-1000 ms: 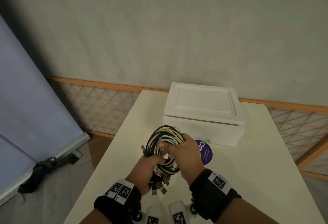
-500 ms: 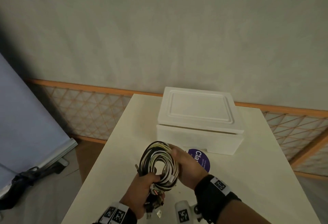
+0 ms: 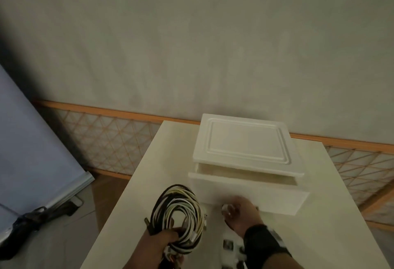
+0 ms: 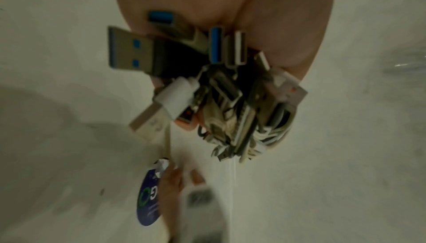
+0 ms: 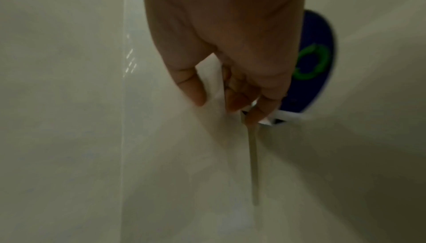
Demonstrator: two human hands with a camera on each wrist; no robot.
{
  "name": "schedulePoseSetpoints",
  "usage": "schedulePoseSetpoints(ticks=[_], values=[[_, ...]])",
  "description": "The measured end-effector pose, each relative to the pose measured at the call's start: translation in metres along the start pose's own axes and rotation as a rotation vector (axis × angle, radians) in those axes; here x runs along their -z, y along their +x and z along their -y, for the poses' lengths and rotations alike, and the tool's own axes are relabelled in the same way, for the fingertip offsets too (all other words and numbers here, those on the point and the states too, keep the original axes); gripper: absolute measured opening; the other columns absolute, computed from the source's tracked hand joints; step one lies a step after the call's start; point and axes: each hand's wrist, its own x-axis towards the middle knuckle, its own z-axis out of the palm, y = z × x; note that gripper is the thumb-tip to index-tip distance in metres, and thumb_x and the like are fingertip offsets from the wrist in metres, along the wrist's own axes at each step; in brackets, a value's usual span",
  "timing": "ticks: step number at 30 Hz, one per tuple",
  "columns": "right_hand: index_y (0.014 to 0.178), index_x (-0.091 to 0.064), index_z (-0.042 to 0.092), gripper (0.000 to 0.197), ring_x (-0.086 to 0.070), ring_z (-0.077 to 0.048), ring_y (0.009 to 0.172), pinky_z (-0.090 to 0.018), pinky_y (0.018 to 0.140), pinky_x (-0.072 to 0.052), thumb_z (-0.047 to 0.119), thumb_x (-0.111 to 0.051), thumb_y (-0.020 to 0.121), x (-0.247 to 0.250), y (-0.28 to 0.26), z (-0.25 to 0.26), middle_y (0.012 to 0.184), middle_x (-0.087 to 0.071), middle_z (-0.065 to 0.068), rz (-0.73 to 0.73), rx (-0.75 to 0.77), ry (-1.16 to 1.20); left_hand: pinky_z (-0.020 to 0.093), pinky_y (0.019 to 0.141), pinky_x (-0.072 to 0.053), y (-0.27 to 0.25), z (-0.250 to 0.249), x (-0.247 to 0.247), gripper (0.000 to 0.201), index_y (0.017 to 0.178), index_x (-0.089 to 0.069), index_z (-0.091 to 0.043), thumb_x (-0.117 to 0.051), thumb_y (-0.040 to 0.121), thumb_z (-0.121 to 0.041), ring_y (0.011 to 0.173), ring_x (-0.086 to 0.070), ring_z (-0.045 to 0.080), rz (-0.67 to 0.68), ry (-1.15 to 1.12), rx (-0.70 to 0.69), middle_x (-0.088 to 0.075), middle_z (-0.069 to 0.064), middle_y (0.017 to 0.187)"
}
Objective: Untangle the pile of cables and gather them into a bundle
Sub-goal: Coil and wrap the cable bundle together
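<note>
Left hand point(image 3: 156, 245): grip closed round the lower part of the coil point(image 3: 179, 213); fingers and thumb wrapped about the gathered strands. Coil: black, white and cream cables wound in one loop, held upright above the near left of the worktop point(image 3: 319, 226). Plugs point(image 4: 207, 75): a cluster of USB ends, some with blue inserts, hanging beneath the left palm in the left wrist view.

Right hand point(image 3: 241, 215): apart from the coil, down at the worktop just before the box point(image 3: 245, 183). Grip: fingers point(image 5: 265, 105) curled together at a small white piece on the edge of the sticker point(image 5: 315, 61); whether they pinch it or only touch it, cannot tell, the frame being blurred.

Sticker: round, dark blue with a green ring, flat on the worktop under the right hand.

Box: white foam, lid point(image 3: 243, 140) set askew on top, at the far middle of the worktop.
</note>
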Motion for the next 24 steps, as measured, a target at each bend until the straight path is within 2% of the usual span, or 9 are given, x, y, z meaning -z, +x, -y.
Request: schedulePoseSetpoints(ticks=[4,8,10,12,14,16,17,20,24], values=[[0.088,-0.058,0.004,0.01,-0.052,-0.029,0.074,-0.037,0.067,-0.048,0.002,-0.048,0.084,0.039,-0.036,-0.041,0.083,-0.056,-0.016,0.006,-0.153,-0.06,0.032,0.045,-0.045,-0.01,-0.009,-0.004,0.021,0.07,-0.067,0.001,-0.055,0.085,0.009,0.048,-0.056,0.032,0.118,-0.014,-0.043,-0.057,0.022,0.061],[0.106,-0.055,-0.009,0.033,-0.059,-0.035,0.063,-0.039,0.062,-0.05,0.001,-0.057,0.075,0.054,-0.094,-0.033,0.077,-0.059,-0.027,0.171,-0.297,-0.463,0.032,0.053,-0.035,-0.02,-0.006,-0.024,0.018,0.067,-0.07,-0.007,-0.062,0.083,-0.005,0.045,-0.048,0.026,0.193,0.067,-0.127,-0.05,0.018,0.057],[0.089,-0.065,-0.004,0.014,-0.063,-0.027,0.058,-0.03,0.055,-0.05,0.006,-0.062,0.081,0.041,-0.126,-0.007,0.074,-0.068,-0.02,0.253,-0.051,-0.81,0.034,0.056,-0.039,-0.02,-0.006,-0.034,0.016,0.071,-0.072,-0.01,-0.063,0.084,-0.007,0.05,-0.052,0.028,0.183,0.126,-0.152,-0.055,0.021,0.061],[0.082,-0.065,0.01,0.005,-0.061,-0.01,0.055,-0.025,0.054,-0.047,0.01,-0.07,0.08,0.018,-0.148,0.029,0.069,-0.07,0.001,0.168,0.502,-0.964,0.035,0.058,-0.044,-0.022,-0.01,-0.045,0.007,0.08,-0.073,-0.007,-0.067,0.084,-0.009,0.056,-0.057,0.029,0.174,0.191,-0.185,-0.061,0.02,0.066],[0.101,-0.06,0.02,0.039,-0.06,-0.001,0.077,-0.019,0.069,-0.047,0.022,-0.083,0.069,-0.004,-0.159,0.058,0.091,-0.066,0.012,0.112,0.891,-0.857,0.034,0.058,-0.047,-0.022,-0.012,-0.055,0.009,0.09,-0.071,-0.006,-0.068,0.083,-0.01,0.059,-0.06,0.029,0.203,0.27,-0.227,-0.065,0.018,0.069],[0.124,-0.05,0.025,0.075,-0.055,-0.006,0.106,-0.024,0.087,-0.047,0.039,-0.087,0.061,-0.025,-0.159,0.072,0.118,-0.058,0.012,0.257,0.801,-0.81,0.035,0.061,-0.052,-0.025,-0.016,-0.067,0.013,0.096,-0.071,-0.007,-0.067,0.084,-0.007,0.065,-0.063,0.031,0.27,0.305,-0.247,-0.069,0.02,0.077],[0.126,-0.051,0.021,0.078,-0.057,-0.016,0.112,-0.033,0.093,-0.048,0.044,-0.085,0.06,-0.032,-0.156,0.072,0.122,-0.06,0.004,0.363,0.681,-0.757,0.036,0.062,-0.053,-0.027,-0.018,-0.072,0.016,0.098,-0.071,-0.008,-0.066,0.083,-0.007,0.069,-0.065,0.032,0.299,0.293,-0.248,-0.071,0.021,0.082],[0.115,-0.063,0.003,0.05,-0.061,-0.037,0.109,-0.048,0.097,-0.047,0.028,-0.076,0.073,-0.042,-0.152,0.06,0.116,-0.065,-0.022,0.602,0.465,-0.456,0.036,0.063,-0.053,-0.027,-0.025,-0.079,0.029,0.102,-0.07,-0.006,-0.068,0.074,-0.016,0.074,-0.067,0.033,0.356,0.207,-0.24,-0.071,0.022,0.089],[0.105,-0.067,0.002,0.034,-0.068,-0.034,0.096,-0.049,0.088,-0.054,0.006,-0.076,0.072,-0.053,-0.149,0.049,0.102,-0.07,-0.02,0.482,0.596,-0.502,0.034,0.056,-0.05,-0.011,-0.029,-0.077,0.038,0.109,-0.068,0.001,-0.069,0.078,-0.021,0.066,-0.064,0.032,0.305,0.027,-0.11,-0.069,0.023,0.09]])
